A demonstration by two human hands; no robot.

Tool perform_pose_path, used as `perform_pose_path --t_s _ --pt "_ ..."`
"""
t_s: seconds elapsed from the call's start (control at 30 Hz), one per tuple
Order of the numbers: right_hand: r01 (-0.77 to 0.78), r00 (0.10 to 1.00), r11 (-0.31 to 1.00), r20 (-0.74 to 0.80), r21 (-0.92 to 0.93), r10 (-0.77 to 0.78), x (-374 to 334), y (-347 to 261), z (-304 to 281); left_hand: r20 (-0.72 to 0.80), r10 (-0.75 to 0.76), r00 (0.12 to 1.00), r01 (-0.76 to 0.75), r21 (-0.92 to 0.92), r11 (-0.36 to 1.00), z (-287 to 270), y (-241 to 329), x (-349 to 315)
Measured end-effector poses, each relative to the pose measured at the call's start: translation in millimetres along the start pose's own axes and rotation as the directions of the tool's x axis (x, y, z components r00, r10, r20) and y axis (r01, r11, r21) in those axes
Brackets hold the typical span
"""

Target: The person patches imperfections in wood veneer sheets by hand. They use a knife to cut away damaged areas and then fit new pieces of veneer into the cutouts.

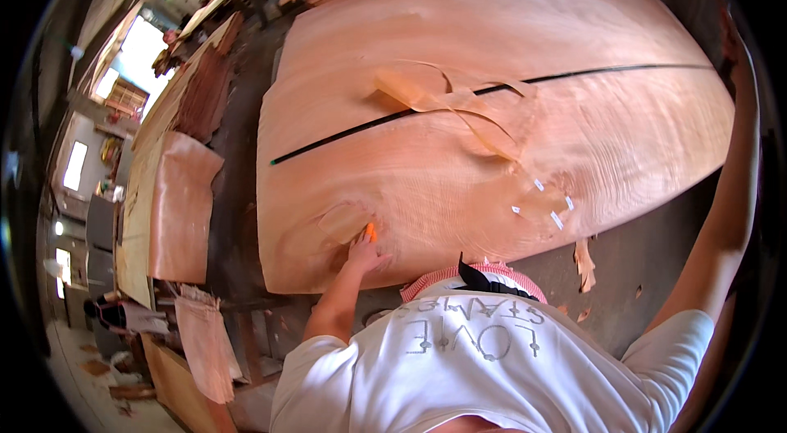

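Tearing of the veneer (pixel 426 195) spread in front could be caused if the orange tool (pixel 371 231) held by the left hand (pixel 363 256) slips. The right hand's (pixel 728 36) grip cannot be told.

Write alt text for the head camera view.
A person's left hand holds a small orange object over a large, pinkish wood sheet. A black strip and thin, curled pieces lie across it; the right arm extends up the picture's right side.
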State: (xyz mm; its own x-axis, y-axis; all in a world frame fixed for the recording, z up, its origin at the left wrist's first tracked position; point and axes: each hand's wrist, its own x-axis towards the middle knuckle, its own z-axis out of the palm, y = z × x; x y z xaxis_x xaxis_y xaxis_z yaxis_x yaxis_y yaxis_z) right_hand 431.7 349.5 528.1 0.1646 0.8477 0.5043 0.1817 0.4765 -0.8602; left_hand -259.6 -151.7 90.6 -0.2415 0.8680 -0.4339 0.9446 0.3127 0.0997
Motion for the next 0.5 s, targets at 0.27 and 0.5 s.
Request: perform_pose_path --t_s 0.27,0.5 --pt "-0.304 0.921 0.952 0.267 0.04 0.283 -21.8 50.1 9.9 0.078 -0.06 0.995 0.058 0.033 0.998 -2.4 -4.4 -16.7" --pt "-0.545 0.823 0.832 0.253 0.103 0.508 -70.5 65.7 66.1 0.066 -0.067 0.996 0.07 -0.035 0.997 -7.3 -9.8 -27.8"
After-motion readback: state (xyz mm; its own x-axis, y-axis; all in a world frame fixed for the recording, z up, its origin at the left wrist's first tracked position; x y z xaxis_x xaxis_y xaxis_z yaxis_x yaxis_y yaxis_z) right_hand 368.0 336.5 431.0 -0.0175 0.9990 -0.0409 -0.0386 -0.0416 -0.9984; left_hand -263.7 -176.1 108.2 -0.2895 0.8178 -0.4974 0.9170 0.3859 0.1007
